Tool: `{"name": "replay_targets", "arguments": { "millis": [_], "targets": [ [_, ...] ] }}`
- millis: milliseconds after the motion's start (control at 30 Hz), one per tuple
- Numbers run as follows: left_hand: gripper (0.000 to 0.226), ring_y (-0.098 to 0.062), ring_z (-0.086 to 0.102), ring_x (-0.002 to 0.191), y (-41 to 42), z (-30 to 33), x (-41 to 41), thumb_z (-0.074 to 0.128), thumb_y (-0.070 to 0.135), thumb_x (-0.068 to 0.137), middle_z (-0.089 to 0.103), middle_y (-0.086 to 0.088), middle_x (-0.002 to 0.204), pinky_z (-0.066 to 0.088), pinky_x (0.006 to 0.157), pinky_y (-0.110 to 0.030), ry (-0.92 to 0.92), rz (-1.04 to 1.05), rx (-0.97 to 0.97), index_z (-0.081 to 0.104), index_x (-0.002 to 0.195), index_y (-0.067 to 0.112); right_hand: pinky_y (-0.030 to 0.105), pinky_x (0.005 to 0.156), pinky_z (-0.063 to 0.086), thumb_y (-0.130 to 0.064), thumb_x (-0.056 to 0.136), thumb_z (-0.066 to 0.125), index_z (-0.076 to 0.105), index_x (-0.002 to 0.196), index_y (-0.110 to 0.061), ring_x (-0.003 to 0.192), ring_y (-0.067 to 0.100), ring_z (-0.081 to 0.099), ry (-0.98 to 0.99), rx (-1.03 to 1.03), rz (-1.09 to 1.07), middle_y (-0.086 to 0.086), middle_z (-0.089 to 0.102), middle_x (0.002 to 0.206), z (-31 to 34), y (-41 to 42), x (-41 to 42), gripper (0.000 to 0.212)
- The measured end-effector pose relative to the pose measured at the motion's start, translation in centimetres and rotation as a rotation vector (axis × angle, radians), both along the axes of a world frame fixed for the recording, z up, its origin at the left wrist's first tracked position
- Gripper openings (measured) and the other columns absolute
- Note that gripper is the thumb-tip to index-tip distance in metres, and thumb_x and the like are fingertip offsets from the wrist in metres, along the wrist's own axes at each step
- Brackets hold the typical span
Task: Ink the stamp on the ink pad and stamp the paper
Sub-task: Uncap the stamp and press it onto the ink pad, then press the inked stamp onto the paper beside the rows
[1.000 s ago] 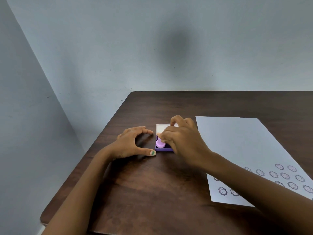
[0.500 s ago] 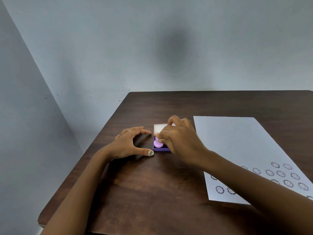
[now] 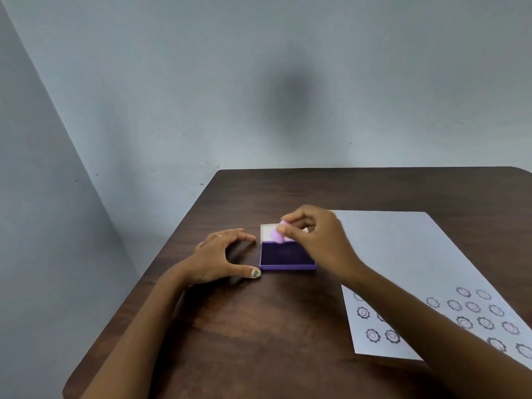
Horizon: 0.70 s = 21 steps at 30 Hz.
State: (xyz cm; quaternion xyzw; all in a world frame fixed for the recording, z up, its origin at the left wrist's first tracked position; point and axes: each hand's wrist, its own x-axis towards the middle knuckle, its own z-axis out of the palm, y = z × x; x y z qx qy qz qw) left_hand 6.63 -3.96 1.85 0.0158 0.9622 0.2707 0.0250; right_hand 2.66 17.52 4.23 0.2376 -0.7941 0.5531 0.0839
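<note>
Above the ink pad's [image 3: 285, 254] far edge, we list: stamp [image 3: 278, 234], pinched in right hand [image 3: 319, 240] fingers; paper [image 3: 403, 254] just right, nearer this hand; left hand [image 3: 218, 256] spread, empty, beside pad.

lilac stamp [image 3: 278, 235] above open purple ink pad [image 3: 285, 254], paper [image 3: 403, 254] right.

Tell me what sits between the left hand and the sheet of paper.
In the head view, the open purple ink pad sits between the left hand and the paper; the right hand holds the stamp above it.
</note>
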Motion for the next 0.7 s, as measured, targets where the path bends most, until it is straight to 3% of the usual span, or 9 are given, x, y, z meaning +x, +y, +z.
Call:
{"name": "replay_targets", "arguments": {
  "millis": [167,267,333,500,700],
  "targets": [
    [0.078,-0.011,0.020,0.138,-0.1,0.0,-0.1,0.073,0.067,0.058,0.032,0.017,0.148,0.018,0.115,-0.043,-0.005,0.005,0.020,0.044,0.128,0.048,0.020,0.063,0.057,-0.016,0.068,0.069,0.069,0.085,-0.010,0.073,0.014,0.070,-0.698,-0.695,0.272,0.004,0.075,0.078,2.0,3.5,-0.4,0.018],
    [0.077,-0.008,0.024,0.135,-0.1,0.0,0.0,0.066,0.073,0.053,0.036,0.023,0.138,0.020,0.114,-0.039,0.009,0.018,0.063,0.045,0.124,0.049,0.027,0.067,0.059,-0.012,0.067,0.069,0.074,0.077,-0.009,0.080,0.017,0.072,-0.972,-0.948,0.314,0.010,0.075,0.085,2.4,5.2,-0.7,0.012],
    [0.077,-0.007,0.026,0.133,0.0,0.1,0.0,0.062,0.076,0.052,0.037,0.026,0.132,0.022,0.114,-0.040,0.016,0.021,0.077,0.045,0.123,0.050,0.028,0.065,0.060,-0.011,0.068,0.068,0.075,0.073,-0.006,0.081,0.018,0.072,-1.025,-1.016,0.322,0.012,0.075,0.087,2.3,5.9,-0.7,0.010],
    [0.077,-0.009,0.031,0.132,0.1,0.1,0.0,0.055,0.078,0.054,0.043,0.017,0.139,0.025,0.114,-0.043,0.037,0.044,0.114,0.045,0.124,0.048,0.030,0.062,0.060,-0.009,0.070,0.067,0.075,0.072,-0.003,0.080,0.020,0.072,-1.047,-1.064,0.339,0.013,0.075,0.088,2.2,6.7,-0.6,0.011],
    [0.056,-0.015,0.041,0.128,0.7,0.1,0.0,0.051,0.073,0.071,0.052,0.013,0.132,0.027,0.111,-0.050,0.137,0.155,0.140,0.053,0.118,0.043,0.030,0.064,0.060,-0.010,0.067,0.069,0.076,0.073,-0.006,0.082,0.020,0.072,-0.979,-1.042,0.302,0.013,0.075,0.089,2.3,9.5,-1.5,0.010]
  ]
}}
